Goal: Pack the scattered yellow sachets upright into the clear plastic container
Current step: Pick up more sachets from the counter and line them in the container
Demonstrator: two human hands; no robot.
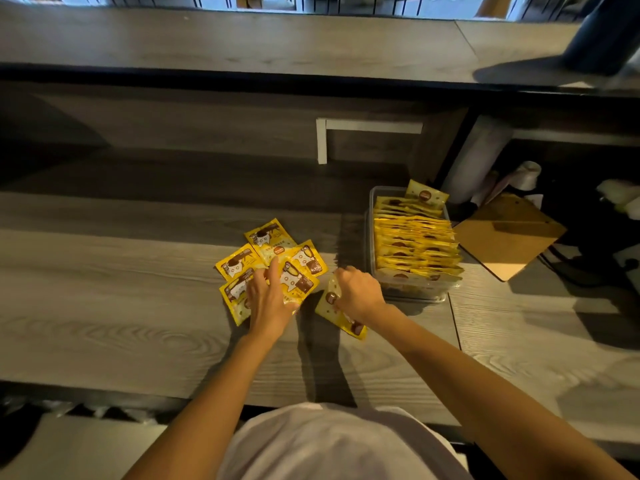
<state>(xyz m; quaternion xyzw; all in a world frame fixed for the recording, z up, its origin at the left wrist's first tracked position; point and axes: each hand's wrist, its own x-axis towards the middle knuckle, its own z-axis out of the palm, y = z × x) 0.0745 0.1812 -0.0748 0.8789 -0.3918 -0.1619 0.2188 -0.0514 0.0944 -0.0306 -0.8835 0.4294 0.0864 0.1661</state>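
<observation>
Just left of the clear plastic container (412, 292), the right hand (358, 292) pinches one glossy yellow sachet (337, 313). Further left, the left hand (268, 301) presses straight fingers on flat loose sachets (273, 242). Inside the container, packed sachets (415, 240) stand upright. Their print is unreadable.

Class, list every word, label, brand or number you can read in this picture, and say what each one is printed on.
Nothing here can be read as text.
Loose sachets on the counter: lettering beside a cartoon figure, too blurred to read.
Held sachet in the right hand: brown round mark, print too blurred.
Packed sachets in the container: brown badges, lettering too small.
Clipboard: no writing shows.
</observation>
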